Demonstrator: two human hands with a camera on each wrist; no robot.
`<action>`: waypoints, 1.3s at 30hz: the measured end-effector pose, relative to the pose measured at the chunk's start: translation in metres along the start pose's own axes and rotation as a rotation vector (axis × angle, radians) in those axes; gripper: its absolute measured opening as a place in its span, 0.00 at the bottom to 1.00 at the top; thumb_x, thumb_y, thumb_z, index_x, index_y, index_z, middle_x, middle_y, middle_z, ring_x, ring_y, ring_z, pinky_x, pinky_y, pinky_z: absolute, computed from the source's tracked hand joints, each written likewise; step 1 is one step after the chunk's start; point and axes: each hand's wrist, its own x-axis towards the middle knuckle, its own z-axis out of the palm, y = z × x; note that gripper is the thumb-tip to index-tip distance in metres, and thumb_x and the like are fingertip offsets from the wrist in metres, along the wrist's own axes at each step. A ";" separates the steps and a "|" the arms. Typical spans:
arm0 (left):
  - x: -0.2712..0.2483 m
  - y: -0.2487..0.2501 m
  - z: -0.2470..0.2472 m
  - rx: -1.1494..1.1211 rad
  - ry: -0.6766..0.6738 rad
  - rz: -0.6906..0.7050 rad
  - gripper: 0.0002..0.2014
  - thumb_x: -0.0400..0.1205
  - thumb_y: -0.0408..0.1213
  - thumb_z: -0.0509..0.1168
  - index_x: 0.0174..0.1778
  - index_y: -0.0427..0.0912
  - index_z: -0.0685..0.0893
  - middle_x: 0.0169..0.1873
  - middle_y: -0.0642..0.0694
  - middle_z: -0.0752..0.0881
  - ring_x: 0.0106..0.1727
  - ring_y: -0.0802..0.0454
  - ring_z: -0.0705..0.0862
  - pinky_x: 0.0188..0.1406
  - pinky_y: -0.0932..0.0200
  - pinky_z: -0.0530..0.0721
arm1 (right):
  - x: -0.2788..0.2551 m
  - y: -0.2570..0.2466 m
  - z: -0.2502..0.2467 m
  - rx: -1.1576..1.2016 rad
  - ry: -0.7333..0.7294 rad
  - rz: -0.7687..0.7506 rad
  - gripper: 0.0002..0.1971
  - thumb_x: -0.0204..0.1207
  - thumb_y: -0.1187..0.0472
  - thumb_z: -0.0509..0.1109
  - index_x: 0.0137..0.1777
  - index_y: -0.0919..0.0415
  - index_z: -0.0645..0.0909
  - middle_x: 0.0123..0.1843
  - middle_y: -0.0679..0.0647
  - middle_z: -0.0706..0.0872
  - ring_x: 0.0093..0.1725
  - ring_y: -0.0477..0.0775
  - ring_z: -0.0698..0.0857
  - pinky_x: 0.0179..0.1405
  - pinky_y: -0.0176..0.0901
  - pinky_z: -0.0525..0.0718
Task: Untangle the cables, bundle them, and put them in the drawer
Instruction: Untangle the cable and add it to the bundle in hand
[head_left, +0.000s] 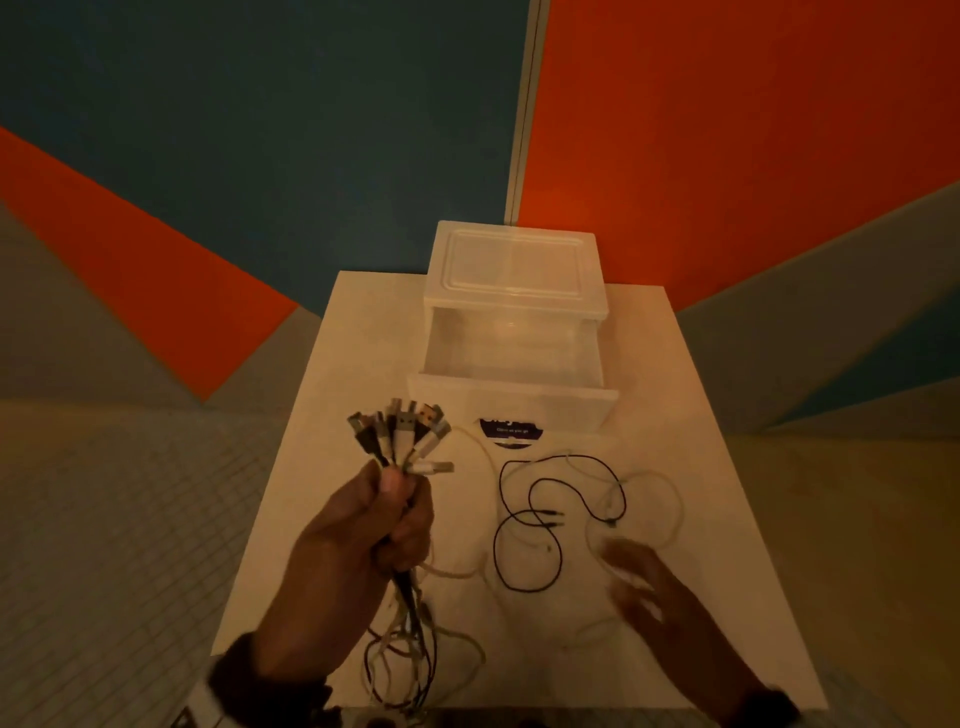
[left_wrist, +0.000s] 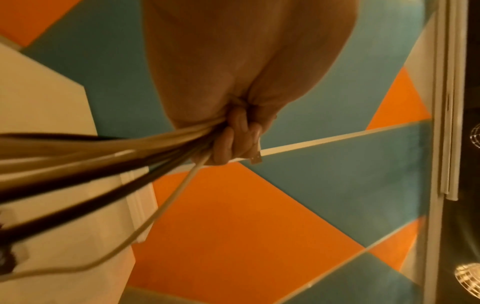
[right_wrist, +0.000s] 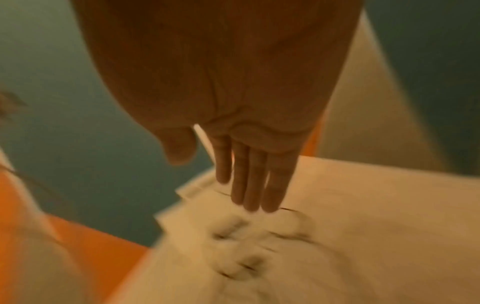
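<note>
Slack: below the fist we see black and white cords (head_left: 410, 654) hanging in loose loops over the near edge of the white table (head_left: 727, 467), some trailing past it.
Left hand: our left hand (head_left: 363, 530) is raised above the near-left part of the table, fingers and thumb wrapped tight round a bunch of cables (head_left: 400, 441). In the left wrist view we note the curled fingers (left_wrist: 228, 144) clamped on the same strands, which run off toward the left edge of that picture.
Plug ends: above the fist the connectors fan out upward, a mix of black, white and metal-tipped heads; one white plug sticks out sideways to the right.
Right hand: our right hand (head_left: 654, 587) is low over the near-right of the table, blurred, fingers spread and holding nothing. The right wrist view shows the straight fingers (right_wrist: 249, 185) side by side, tips just above the blurred cords; whether they touch the table we cannot tell.
Loose cables: between our hands and the drawer, a black cable (head_left: 535, 525) and a white cable (head_left: 649, 499) lie in crossing loops on the tabletop, apart from the held bunch.
Sticker: a dark label (head_left: 511, 431) sits at the drawer's front, text unreadable.
Drawer: a clear plastic drawer (head_left: 511, 358) stands pulled out toward us from its clear housing (head_left: 514, 265) at the far edge of the table.
Backdrop: walls in orange and teal panels.
</note>
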 end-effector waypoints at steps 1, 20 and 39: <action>-0.001 -0.006 0.001 0.003 -0.004 -0.011 0.13 0.79 0.45 0.64 0.41 0.39 0.72 0.28 0.45 0.65 0.26 0.55 0.58 0.23 0.62 0.63 | 0.008 -0.023 0.003 -0.030 -0.099 -0.058 0.43 0.62 0.23 0.64 0.76 0.41 0.65 0.74 0.28 0.71 0.75 0.34 0.70 0.72 0.34 0.71; 0.010 -0.051 -0.028 -0.056 0.175 0.013 0.22 0.71 0.55 0.75 0.38 0.42 0.73 0.28 0.48 0.65 0.25 0.56 0.60 0.23 0.62 0.66 | 0.089 0.028 0.028 -0.163 -0.693 0.154 0.20 0.76 0.74 0.68 0.68 0.68 0.73 0.63 0.61 0.81 0.62 0.57 0.80 0.67 0.61 0.77; 0.005 -0.080 -0.011 -0.226 0.198 -0.253 0.33 0.60 0.51 0.83 0.40 0.37 0.68 0.24 0.45 0.67 0.18 0.57 0.59 0.15 0.62 0.66 | 0.189 0.185 -0.083 -1.314 0.023 0.304 0.24 0.87 0.60 0.46 0.82 0.53 0.55 0.85 0.58 0.53 0.83 0.60 0.56 0.78 0.61 0.60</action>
